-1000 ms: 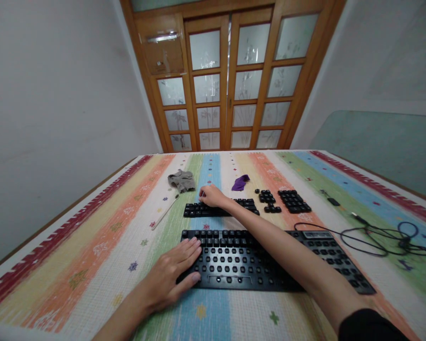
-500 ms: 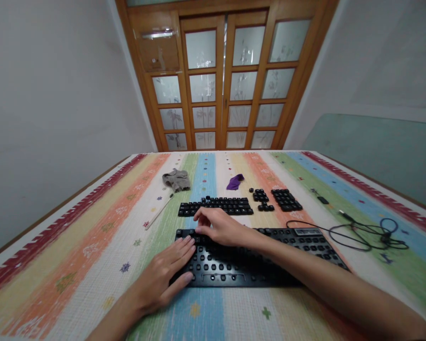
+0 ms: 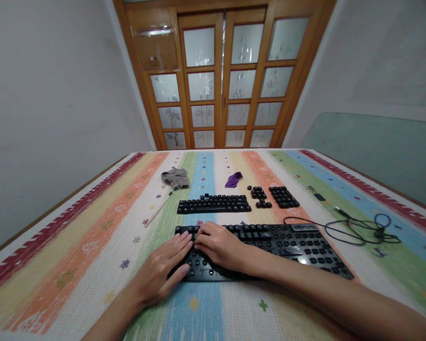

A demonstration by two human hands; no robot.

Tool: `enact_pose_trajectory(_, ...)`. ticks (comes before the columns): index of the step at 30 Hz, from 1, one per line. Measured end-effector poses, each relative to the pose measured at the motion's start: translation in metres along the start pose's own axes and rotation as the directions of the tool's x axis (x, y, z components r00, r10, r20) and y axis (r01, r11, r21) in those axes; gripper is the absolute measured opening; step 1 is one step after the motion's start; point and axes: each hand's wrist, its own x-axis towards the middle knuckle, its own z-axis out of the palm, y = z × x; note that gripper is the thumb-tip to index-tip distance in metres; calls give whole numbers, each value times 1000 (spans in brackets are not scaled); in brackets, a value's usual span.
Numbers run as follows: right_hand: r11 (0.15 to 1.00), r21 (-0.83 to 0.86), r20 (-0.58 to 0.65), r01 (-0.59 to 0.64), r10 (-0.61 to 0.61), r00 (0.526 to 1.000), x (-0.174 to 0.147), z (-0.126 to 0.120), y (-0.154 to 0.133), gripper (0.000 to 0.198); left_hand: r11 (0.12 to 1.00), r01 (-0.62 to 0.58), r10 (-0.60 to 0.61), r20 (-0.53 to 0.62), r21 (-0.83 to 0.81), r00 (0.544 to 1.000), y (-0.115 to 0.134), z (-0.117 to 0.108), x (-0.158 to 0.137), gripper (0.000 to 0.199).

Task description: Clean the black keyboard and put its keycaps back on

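Note:
A black keyboard lies on the striped tablecloth, many of its key positions bare of caps while the back rows carry some. On its left end my left hand rests flat, fingers stretched out and thumb apart. My right hand is over the left part of the same keyboard, its fingers bent down together against the key area beside the left fingertips. What those fingers hold, if anything, is hidden. Behind the keyboard, loose black keycaps are laid out in rows, with a smaller keycap group and a number-pad group farther right.
A grey cloth and a thin white-handled brush lie at the back left. Past the keycaps sits a purple cloth. A coiled black cable spreads to the right, near a small black stick.
My right hand has come down and slightly toward me onto the keyboard, its fingers now lower against the key area. My left hand stays on the keyboard's left end.

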Motion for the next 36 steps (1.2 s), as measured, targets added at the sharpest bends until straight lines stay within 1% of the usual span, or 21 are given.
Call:
enact_pose_trajectory(5, 999, 50, 2, -14, 14, 1000, -7, -3, -1, 13, 999, 20, -20, 5, -27, 1000, -1, 1, -2, 55)
enact_pose_trajectory(10, 998, 55, -12, -23, 24, 1000, -10, -3, 0, 13, 999, 17, -17, 2, -27, 1000, -1, 1, -2, 54)
enact_pose_trajectory(18, 994, 28, 19, -103, 102, 995, -5, -4, -4, 10, 999, 10, -11, -17, -35, 1000, -1, 1, -1, 54)
enact_pose_trajectory(25, 986, 81, 8, -144, 144, 990, -3, -7, -3, 12, 999, 14, -14, -21, -43, 1000, 0, 0, -1, 55)
enact_pose_trajectory(31, 983, 118, 9, -139, 139, 990, -4, -7, -3, 11, 999, 11, -11, -10, -45, 1000, 2, -1, 0, 55)
enact_pose_trajectory(36, 989, 86, 21, -120, 118, 993, -3, -6, -2, 9, 999, 15, -15, 15, -38, 1000, 3, -1, 1, 55)
